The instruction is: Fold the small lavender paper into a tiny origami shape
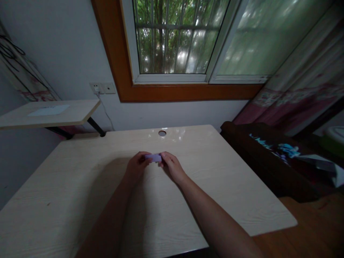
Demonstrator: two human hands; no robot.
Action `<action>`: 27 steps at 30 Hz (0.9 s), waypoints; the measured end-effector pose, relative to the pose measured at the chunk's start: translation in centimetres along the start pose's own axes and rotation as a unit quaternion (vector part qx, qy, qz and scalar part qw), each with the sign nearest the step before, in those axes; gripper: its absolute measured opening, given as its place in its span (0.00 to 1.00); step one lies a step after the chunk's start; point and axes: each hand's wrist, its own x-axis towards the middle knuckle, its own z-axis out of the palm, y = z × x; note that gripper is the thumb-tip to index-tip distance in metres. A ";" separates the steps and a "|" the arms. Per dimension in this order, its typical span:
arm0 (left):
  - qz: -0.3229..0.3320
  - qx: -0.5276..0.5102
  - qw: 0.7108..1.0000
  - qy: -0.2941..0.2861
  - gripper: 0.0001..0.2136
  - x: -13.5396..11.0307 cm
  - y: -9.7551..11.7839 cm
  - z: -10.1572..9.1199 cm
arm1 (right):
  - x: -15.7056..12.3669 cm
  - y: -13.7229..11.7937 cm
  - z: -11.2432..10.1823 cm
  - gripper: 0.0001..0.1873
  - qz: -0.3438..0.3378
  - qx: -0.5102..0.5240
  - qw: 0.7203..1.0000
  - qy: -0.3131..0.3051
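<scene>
A small flat purple object (153, 157) is held between both hands above the middle of the pale wooden desk (80, 186). My left hand (137, 165) pinches its left end with curled fingers. My right hand (171, 166) grips its right end the same way. I cannot make out what the purple object is.
A round cable hole (162, 133) sits near the desk's far edge. A small shelf (48, 113) juts from the wall at the left, below a wall socket (102, 87). A dark wooden bed frame (268, 157) with bedding stands to the right. A window lies ahead.
</scene>
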 end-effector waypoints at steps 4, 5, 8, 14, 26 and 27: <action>-0.001 0.001 1.000 -0.002 0.17 0.0 -0.4 0.1 | 0.1 0.7 0.0 0.17 0.018 -0.034 0.999 0.021; 0.000 -0.001 1.000 -0.005 0.17 0.0 -0.4 0.1 | 0.2 0.9 0.0 0.17 0.028 -0.031 0.999 0.019; 0.008 -0.012 1.000 -0.008 0.17 -0.1 -0.4 0.2 | 0.2 1.2 0.0 0.17 0.032 -0.016 0.999 0.020; 0.014 -0.026 0.999 -0.022 0.15 -0.2 -0.3 0.2 | 0.2 1.0 0.1 0.17 0.025 0.021 0.999 0.025; -0.005 -0.052 0.998 -0.031 0.13 -0.2 0.4 0.4 | 0.3 1.5 0.0 0.15 0.035 0.024 0.999 0.022; -0.004 -0.051 0.998 -0.032 0.13 -0.2 0.4 0.4 | 0.3 1.5 0.0 0.15 0.034 0.021 0.999 0.023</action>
